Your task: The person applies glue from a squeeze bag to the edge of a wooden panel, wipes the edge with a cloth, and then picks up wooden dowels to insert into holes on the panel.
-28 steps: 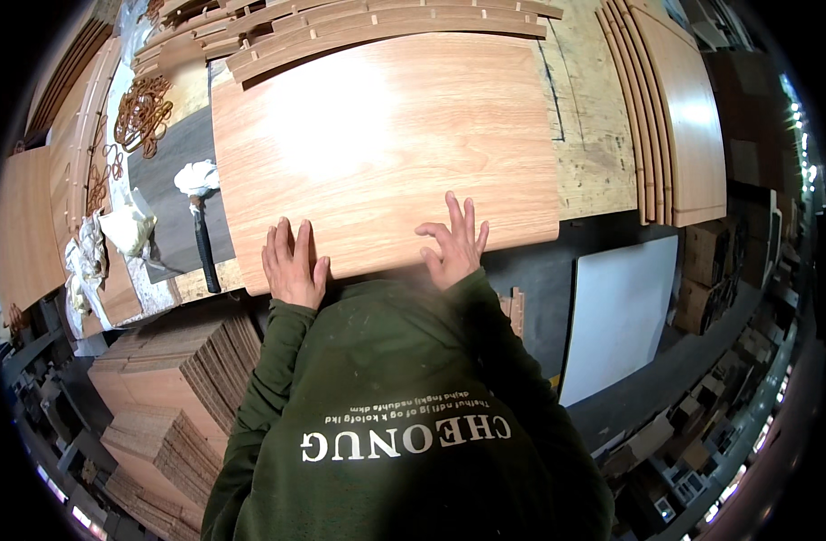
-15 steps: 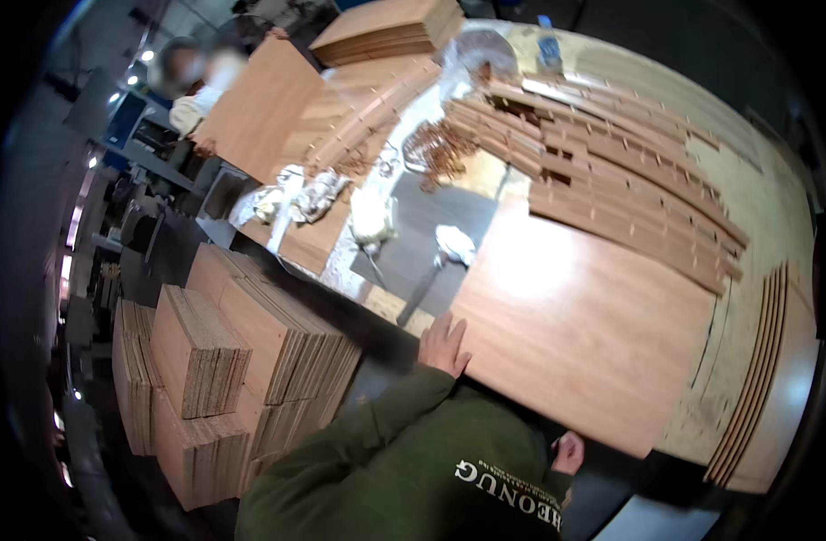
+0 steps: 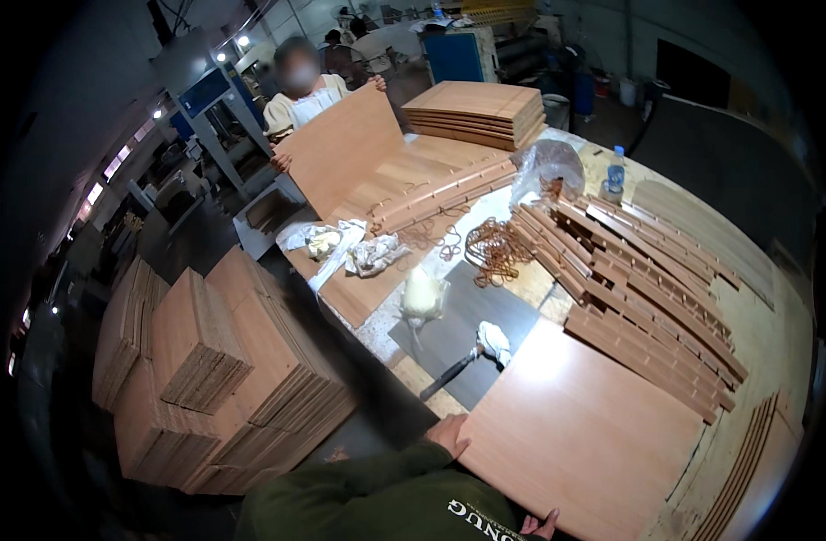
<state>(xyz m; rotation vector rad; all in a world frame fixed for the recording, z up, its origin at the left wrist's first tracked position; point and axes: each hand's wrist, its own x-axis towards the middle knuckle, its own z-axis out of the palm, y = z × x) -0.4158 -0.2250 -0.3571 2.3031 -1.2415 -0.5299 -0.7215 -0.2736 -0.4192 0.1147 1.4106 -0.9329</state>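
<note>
Two hands rest on the near edge of a wood-grain panel lying flat on the bench. Left hand lies on the panel's near-left corner, fingers loosely flat. Right hand is mostly hidden behind the green sleeve; its fingers seem spread against the panel's lower edge.
</note>
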